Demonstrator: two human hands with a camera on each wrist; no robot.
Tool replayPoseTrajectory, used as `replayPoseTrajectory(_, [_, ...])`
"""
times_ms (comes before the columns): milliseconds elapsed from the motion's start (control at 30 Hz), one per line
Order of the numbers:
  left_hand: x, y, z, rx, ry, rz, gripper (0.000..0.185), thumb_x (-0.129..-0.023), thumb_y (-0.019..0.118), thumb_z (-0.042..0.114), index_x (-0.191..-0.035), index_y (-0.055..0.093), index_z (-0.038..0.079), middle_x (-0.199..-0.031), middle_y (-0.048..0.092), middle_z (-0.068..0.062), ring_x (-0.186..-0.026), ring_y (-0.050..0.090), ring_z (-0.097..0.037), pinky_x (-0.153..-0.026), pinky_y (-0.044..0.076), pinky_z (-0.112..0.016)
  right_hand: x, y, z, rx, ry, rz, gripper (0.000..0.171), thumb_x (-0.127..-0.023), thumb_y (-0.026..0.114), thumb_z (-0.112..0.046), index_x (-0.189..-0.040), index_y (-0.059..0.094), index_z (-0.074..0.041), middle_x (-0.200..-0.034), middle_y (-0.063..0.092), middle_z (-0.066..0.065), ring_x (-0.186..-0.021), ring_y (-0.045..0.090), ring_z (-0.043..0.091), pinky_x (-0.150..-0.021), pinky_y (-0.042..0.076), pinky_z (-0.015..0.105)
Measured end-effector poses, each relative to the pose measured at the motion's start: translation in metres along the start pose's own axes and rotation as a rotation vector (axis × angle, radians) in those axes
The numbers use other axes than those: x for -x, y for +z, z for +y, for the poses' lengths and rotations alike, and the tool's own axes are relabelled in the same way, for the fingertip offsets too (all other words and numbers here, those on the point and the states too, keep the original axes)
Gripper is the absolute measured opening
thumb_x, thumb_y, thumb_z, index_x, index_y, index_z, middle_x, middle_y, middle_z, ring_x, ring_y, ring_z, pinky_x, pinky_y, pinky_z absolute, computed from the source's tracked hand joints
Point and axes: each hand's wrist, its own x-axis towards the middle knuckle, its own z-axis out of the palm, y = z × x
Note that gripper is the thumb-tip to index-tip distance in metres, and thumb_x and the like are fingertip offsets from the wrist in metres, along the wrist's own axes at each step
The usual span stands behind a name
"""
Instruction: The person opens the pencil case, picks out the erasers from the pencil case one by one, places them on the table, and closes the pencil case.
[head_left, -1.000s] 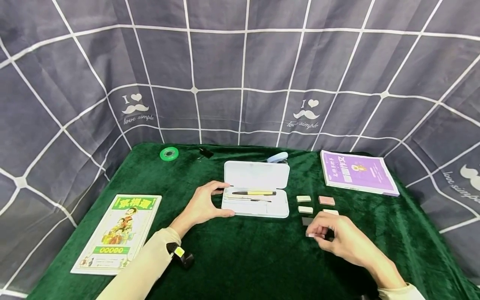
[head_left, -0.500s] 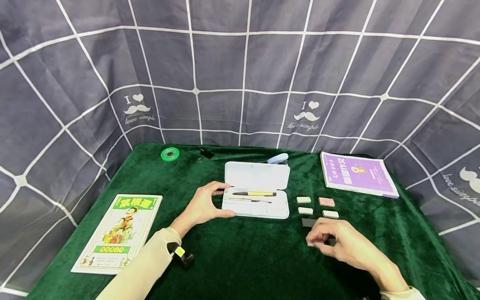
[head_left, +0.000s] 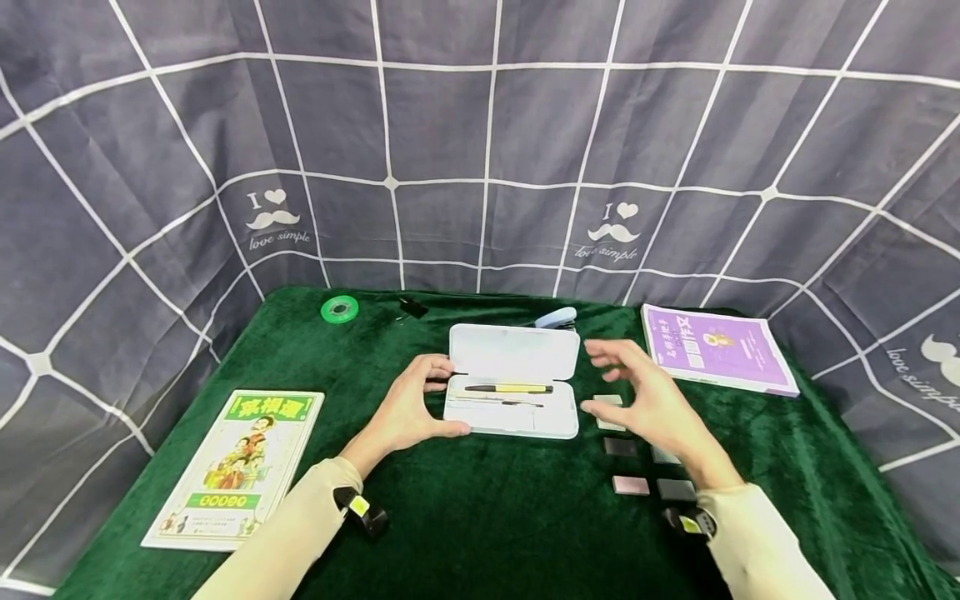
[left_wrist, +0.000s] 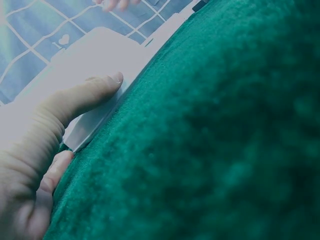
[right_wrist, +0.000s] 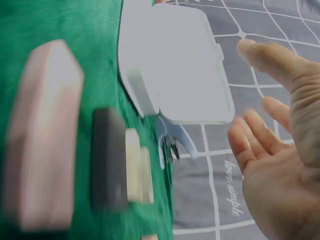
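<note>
An open white pencil case (head_left: 558, 419) lies mid-table with its lid (head_left: 513, 352) folded back. Inside are a yellow-and-black pen (head_left: 521, 387) and a thin brush-like stick (head_left: 498, 401). My left hand (head_left: 408, 408) holds the case's left end, thumb at the front edge and fingers behind; the left wrist view shows the thumb (left_wrist: 95, 92) over that edge. Just right of the case, my right hand (head_left: 648, 404) is spread and holds nothing. Beneath and below it lie several small eraser-like blocks, among them a pink one (head_left: 631, 485) and a black one (head_left: 620, 447); the hand partly hides others.
A light-blue stapler (right_wrist: 175, 140) sits behind the lid. A purple book (head_left: 720, 346) lies at the back right, and a green-and-white book (head_left: 236, 471) at the left. Green tape (head_left: 340, 309) and a small black clip-like thing (head_left: 412, 307) are at the back left. Gridded curtain (head_left: 480, 150) surrounds the table.
My right hand has set down the pink block at the front of the group, let go, and moved up and left to the case's right side, fingers spreading. The left hand stays put.
</note>
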Motion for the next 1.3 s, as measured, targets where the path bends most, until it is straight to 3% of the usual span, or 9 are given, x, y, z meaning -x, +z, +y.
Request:
replayPoseTrajectory(200, [0.0, 0.001, -0.001, 0.082, 0.004, 0.014, 0.12, -0.07, 0.111, 0.028, -0.161, 0.033, 0.018, -0.157, 0.055, -0.009, -0.136, 0.065, -0.026, -0.116, 0.057, -0.046, -0.024, 0.022, 0.011, -0.029, 0.065, -0.019, 0.102, -0.092, 0.094, -0.01, -0.174, 0.035, -0.022, -0.17, 0.043, 0.01, -0.146, 0.052, 0.03, -0.111, 0.053, 0.031])
replayPoseTrajectory(367, [-0.001, 0.002, -0.001, 0.099, 0.031, 0.017, 0.136, -0.069, 0.111, 0.025, -0.169, 0.02, 0.02, -0.16, 0.055, -0.01, -0.135, 0.065, -0.025, -0.115, 0.057, -0.045, -0.026, 0.026, 0.014, -0.038, 0.146, -0.053, 0.08, -0.105, 0.081, -0.02, -0.173, 0.039, -0.025, -0.157, 0.059, 0.01, -0.134, 0.064, 0.032, -0.106, 0.058, 0.041])
replayPoseTrajectory(467, [-0.002, 0.001, 0.0, 0.076, 0.045, 0.011, 0.132, -0.069, 0.111, 0.026, -0.17, 0.025, 0.021, -0.157, 0.057, -0.008, -0.134, 0.066, -0.025, -0.114, 0.058, -0.046, -0.025, 0.024, 0.016, -0.103, 0.174, -0.08, 0.055, -0.113, 0.07, -0.023, -0.165, 0.053, -0.02, -0.14, 0.07, 0.012, -0.119, 0.071, 0.032, -0.091, 0.061, 0.036])
replayPoseTrajectory(600, [-0.001, 0.0, 0.0, 0.027, 0.047, -0.004, 0.113, -0.071, 0.11, 0.029, -0.163, 0.045, 0.019, -0.15, 0.061, -0.003, -0.133, 0.066, -0.023, -0.114, 0.058, -0.045, -0.024, 0.021, 0.018, -0.182, 0.17, -0.132, 0.033, -0.119, 0.057, -0.023, -0.147, 0.07, -0.013, -0.132, 0.076, 0.009, -0.114, 0.073, 0.025, -0.093, 0.058, 0.024])
replayPoseTrajectory(700, [0.0, 0.0, -0.001, 0.004, 0.056, -0.016, 0.102, -0.073, 0.109, 0.032, -0.158, 0.055, 0.018, -0.146, 0.063, 0.001, -0.131, 0.066, -0.02, -0.113, 0.059, -0.043, -0.023, 0.022, 0.018, -0.166, 0.14, -0.182, 0.027, -0.117, 0.061, -0.02, -0.139, 0.076, -0.014, -0.135, 0.076, 0.005, -0.116, 0.071, 0.02, -0.099, 0.057, 0.023])
replayPoseTrajectory(800, [0.001, 0.0, -0.002, -0.005, 0.076, -0.036, 0.095, -0.075, 0.108, 0.037, -0.155, 0.059, 0.023, -0.146, 0.062, 0.005, -0.132, 0.064, -0.017, -0.113, 0.059, -0.04, -0.021, 0.025, 0.016, -0.119, 0.121, -0.229, 0.024, -0.111, 0.073, -0.02, -0.134, 0.079, -0.02, -0.143, 0.073, 0.006, -0.125, 0.068, 0.023, -0.102, 0.057, 0.032])
replayPoseTrajectory(933, [0.001, -0.001, -0.002, -0.008, 0.122, -0.041, 0.071, -0.088, 0.098, 0.036, -0.15, 0.064, 0.028, -0.147, 0.063, 0.006, -0.131, 0.064, -0.016, -0.112, 0.06, -0.042, -0.018, 0.028, 0.012, -0.039, 0.112, -0.285, 0.028, -0.101, 0.086, -0.027, -0.128, 0.079, -0.029, -0.156, 0.065, 0.009, -0.143, 0.06, 0.025, -0.111, 0.053, 0.047])
replayPoseTrajectory(1067, [0.0, -0.001, -0.003, -0.035, 0.157, -0.022, 0.047, -0.102, 0.085, 0.03, -0.146, 0.069, 0.024, -0.146, 0.066, 0.003, -0.13, 0.066, -0.019, -0.109, 0.061, -0.045, -0.019, 0.03, 0.007, 0.033, 0.091, -0.329, 0.04, -0.093, 0.094, -0.028, -0.129, 0.075, -0.026, -0.156, 0.064, 0.008, -0.142, 0.06, 0.026, -0.114, 0.051, 0.054])
replayPoseTrajectory(1300, [-0.001, 0.0, -0.002, -0.061, 0.093, -0.042, 0.065, -0.096, 0.091, 0.035, -0.153, 0.067, 0.016, -0.149, 0.065, 0.001, -0.132, 0.066, -0.021, -0.112, 0.06, -0.045, -0.019, 0.032, 0.005, 0.122, 0.104, -0.351, 0.076, -0.088, 0.098, -0.029, -0.154, 0.063, -0.014, -0.149, 0.065, 0.005, -0.125, 0.061, 0.025, -0.105, 0.054, 0.051])
